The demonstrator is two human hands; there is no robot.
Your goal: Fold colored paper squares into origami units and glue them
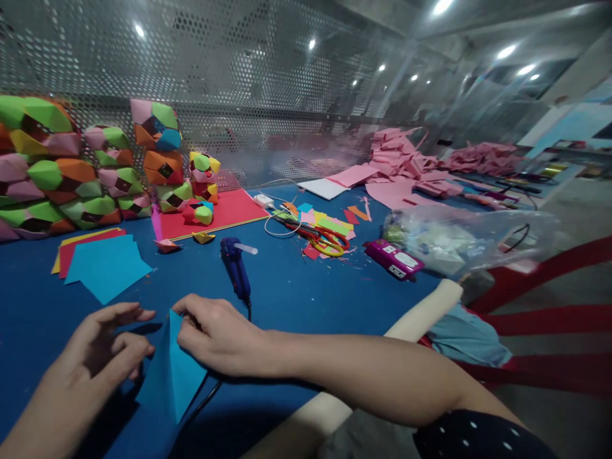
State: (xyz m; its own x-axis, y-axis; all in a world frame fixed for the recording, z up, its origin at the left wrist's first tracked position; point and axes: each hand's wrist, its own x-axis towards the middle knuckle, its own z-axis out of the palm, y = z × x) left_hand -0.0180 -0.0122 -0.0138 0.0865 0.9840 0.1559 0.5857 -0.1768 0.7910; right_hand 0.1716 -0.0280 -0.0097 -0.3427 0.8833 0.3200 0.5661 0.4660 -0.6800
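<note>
Pinched blue paper (178, 376) at lower left with right hand (217, 335), held left hand (98, 357) open nearby, judged paper light, easily creased, best taken by upper edge.

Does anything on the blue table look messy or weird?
Yes: small paper scraps lie strewn around the scissors, messier than the fanned coloured sheets at the left. I see nothing clearly broken.

The single head-worn camera looks forward and down from above and behind the left hand (102, 357) and right hand (217, 333), both close by. Beyond them, its view crosses the desk (296, 290) to a perforated panel (248, 70).
</note>
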